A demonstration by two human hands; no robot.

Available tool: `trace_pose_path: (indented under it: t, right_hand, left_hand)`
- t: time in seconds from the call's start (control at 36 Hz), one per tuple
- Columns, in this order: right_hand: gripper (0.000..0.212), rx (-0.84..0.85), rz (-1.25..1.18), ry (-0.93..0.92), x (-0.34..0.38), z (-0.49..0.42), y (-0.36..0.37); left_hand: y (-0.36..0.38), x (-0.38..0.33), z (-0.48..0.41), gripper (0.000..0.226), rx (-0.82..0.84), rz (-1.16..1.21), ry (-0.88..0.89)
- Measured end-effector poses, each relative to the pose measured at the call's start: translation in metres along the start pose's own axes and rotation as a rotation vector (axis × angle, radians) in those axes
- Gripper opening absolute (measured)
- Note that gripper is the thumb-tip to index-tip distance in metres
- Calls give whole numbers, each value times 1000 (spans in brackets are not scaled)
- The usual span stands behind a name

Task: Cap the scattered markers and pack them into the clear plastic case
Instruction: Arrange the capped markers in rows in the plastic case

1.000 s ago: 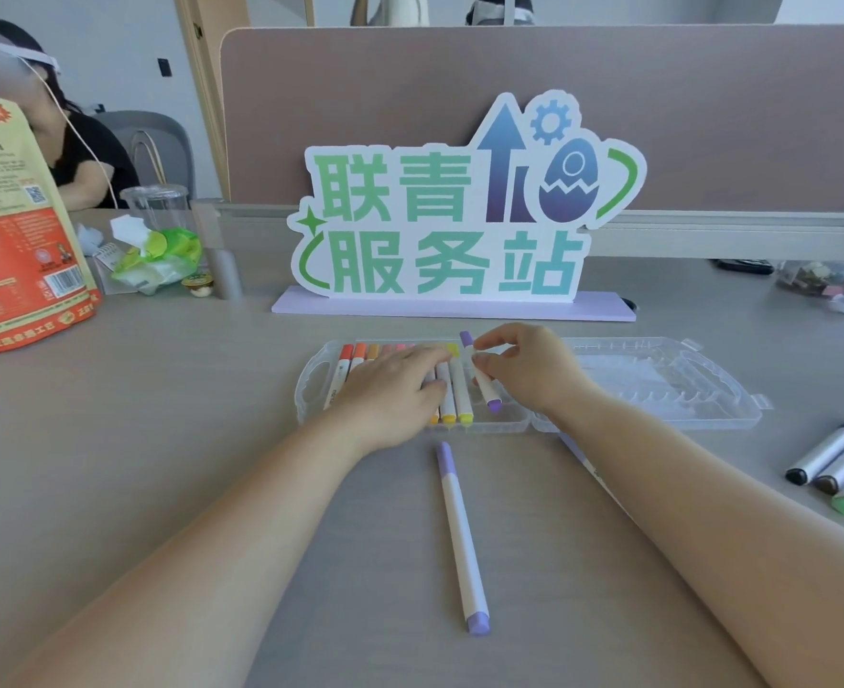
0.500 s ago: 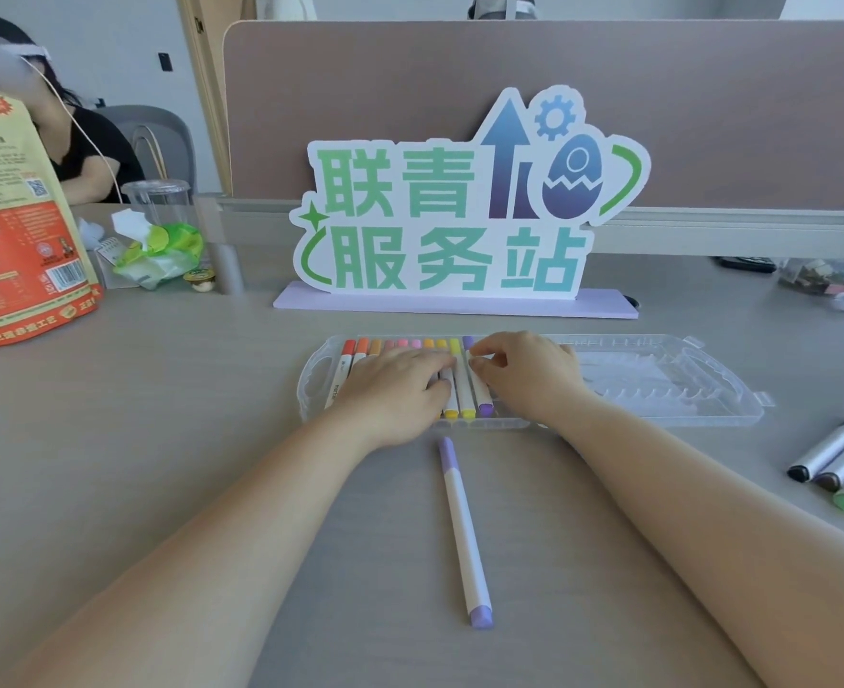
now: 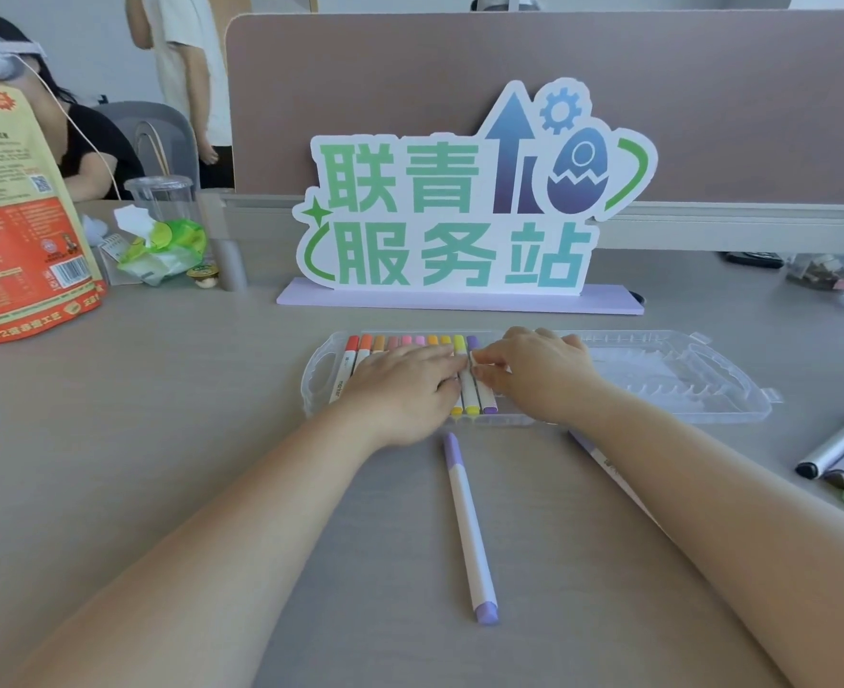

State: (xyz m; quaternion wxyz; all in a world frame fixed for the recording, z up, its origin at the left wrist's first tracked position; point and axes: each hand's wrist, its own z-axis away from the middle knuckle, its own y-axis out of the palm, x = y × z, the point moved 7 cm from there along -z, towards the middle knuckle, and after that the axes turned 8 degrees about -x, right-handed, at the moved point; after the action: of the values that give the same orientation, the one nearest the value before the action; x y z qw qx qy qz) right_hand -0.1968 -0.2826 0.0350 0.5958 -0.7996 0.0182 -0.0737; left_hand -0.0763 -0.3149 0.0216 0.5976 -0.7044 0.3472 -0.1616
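Grey desk (image 3: 162,439): left hand (image 3: 405,384) lay flat over the clear plastic case (image 3: 683,389), right hand (image 3: 539,374) pinched the purple marker (image 3: 485,394) home; loose lilac marker (image 3: 467,518) looked next.

I sit at a wide grey-beige laminate worktop (image 3: 162,439) that runs off to both sides. Along its far edge stands a tall mauve-brown fabric partition panel (image 3: 410,67), with a pale grey rail (image 3: 733,225) along its foot. To my left, past the panel, a plain white wall (image 3: 97,37) shows behind a grey padded chair (image 3: 167,136). A seated person in a black top (image 3: 92,156) is there, and a standing person in a pale shirt (image 3: 186,57). The light is bright and even, the shadows faint.
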Motion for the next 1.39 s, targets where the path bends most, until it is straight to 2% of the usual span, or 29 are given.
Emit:
trace_pose_path:
  t: [0.22,0.33,0.39,0.44,0.5,0.53,0.64,0.78,0.92,1.0,1.11,1.19,1.25,1.39]
  right_hand:
    - [38,42,-63,54,-2,1,-5]
    - [36,66,-18,62,-1,1,-7]
    - [41,56,-102,107,-7,5,-10]
    - [46,9,-360,200,-18,14,-19]
    - [36,-77,-550,246,-31,27,-33]
    - [30,-107,-573,247,-38,35,-38]
    - [25,-74,-510,297,-58,79,-45]
    - [34,68,-372,321,-59,121,-46]
    - [25,127,-189,277,-56,132,-51]
    - [17,97,-169,260,-53,130,-51]
    - [20,51,-170,244,-46,129,-50]
    - [21,9,-299,255,-45,127,-49]
    - [20,-13,-424,262,-44,127,-49]
    - [10,-70,-606,267,-46,123,-47]
  left_hand:
    - [-5,-3,2,45,46,2,-31]
    - [-5,-4,6,44,100,36,-21]
    - [-13,-6,9,41,-12,76,-11]
    - [-29,-5,20,38,-196,169,-46]
    - [-43,-7,38,32,-346,245,-83]
    - [-47,-9,48,29,-363,267,-106]
    - [-34,-15,84,36,-142,315,-299]
    - [-28,-31,102,54,-74,96,-318]
    - [-28,-37,111,37,-5,61,-358]
    - [-29,-38,116,35,-32,65,-338]
    - [-33,-34,119,35,-77,138,-351]
    - [-32,-31,118,34,-115,321,-358]
    - [-33,-29,116,24,-171,396,-343]
    - [-36,-26,110,16,-301,555,-309]
